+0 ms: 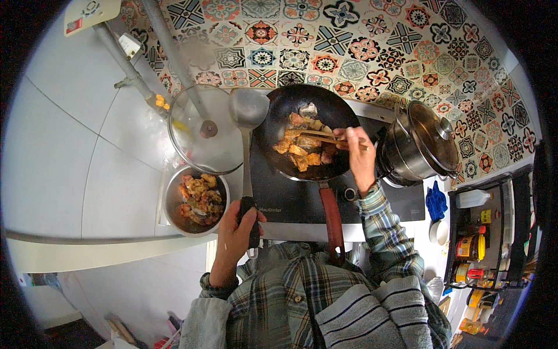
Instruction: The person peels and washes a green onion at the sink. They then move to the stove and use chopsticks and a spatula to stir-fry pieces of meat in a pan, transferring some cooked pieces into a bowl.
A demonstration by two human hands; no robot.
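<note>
My right hand [359,148] grips a pair of wooden chopsticks [320,136], their tips among browned pieces of food [298,150] in a dark wok [335,104]. The wok sits on the black stove top [287,205], its reddish handle [332,213] pointing toward my body. In my left hand [235,235] is the black handle of a metal wok spatula [247,113]; its blade is raised beside the wok's left rim. A steel bowl [169,205] left of that hand holds more browned pieces [200,198].
A glass lid [187,122] stands behind the bowl, near grey pipes [126,61]. Right of the wok is a lidded steel pot [405,148] on a burner. A blue cloth [436,201], a white bowl [438,232] and a black rack [475,196] with jars occupy the right side.
</note>
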